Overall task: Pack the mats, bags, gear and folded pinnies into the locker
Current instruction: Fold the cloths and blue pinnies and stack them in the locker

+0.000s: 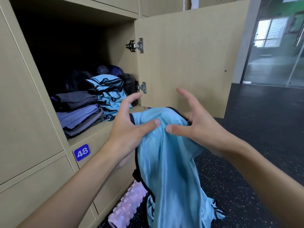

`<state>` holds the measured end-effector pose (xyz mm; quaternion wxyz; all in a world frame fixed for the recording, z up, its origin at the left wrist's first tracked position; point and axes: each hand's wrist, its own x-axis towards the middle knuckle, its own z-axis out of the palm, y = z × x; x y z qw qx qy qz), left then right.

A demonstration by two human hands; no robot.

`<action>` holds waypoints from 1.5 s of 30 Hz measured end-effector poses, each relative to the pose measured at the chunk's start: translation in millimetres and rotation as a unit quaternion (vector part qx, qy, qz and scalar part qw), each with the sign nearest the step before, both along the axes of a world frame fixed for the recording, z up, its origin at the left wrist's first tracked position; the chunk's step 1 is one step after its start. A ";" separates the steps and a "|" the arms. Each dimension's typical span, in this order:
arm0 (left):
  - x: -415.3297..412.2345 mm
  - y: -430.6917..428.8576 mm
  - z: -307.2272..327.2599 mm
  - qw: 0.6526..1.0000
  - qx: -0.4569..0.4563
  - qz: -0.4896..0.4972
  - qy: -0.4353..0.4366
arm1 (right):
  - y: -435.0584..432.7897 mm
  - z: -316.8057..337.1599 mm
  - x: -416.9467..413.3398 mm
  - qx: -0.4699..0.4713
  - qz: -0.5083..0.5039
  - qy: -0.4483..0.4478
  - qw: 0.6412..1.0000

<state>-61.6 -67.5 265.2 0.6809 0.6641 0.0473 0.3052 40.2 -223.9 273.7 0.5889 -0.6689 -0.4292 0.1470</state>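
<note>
A light blue pinny (pixel 166 155) with black trim hangs in front of me, draped over both hands. My left hand (pixel 130 127) holds its upper left part, thumb pressed onto the cloth, fingers spread. My right hand (pixel 197 122) holds the upper right part, thumb on the fabric, fingers curled above it. The open locker (pixel 92 129) holds a stack of folded blue pinnies (pixel 110 92), folded purple and grey mats (pixel 80 116), dark bags (pixel 79 79) at the back and a black bottle (pixel 130 84).
The locker door (pixel 189 60) stands open to the right, just behind my hands. A pink ridged foam roller (pixel 126 206) lies on the dark speckled floor (pixel 246 170) below the pinny. The shut locker numbered 48 (pixel 81 152) sits below. Glass partitions (pixel 276 51) stand at far right.
</note>
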 end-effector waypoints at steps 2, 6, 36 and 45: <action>-0.7 2.6 4.5 0.999 -0.030 0.027 -0.035 | -1.7 -1.1 0.1 -0.015 0.001 0.005 1.000; -2.1 0.6 -2.8 0.999 -0.025 -0.025 0.016 | 0.1 -4.6 1.8 0.031 -0.029 0.016 0.999; 1.9 4.5 -5.3 0.983 -0.141 -0.009 0.117 | 19.8 -25.1 -1.0 0.152 -0.149 0.020 0.977; -1.0 12.8 0.8 0.983 -0.171 0.058 0.042 | 24.8 -36.0 -6.6 0.074 -0.065 0.015 0.995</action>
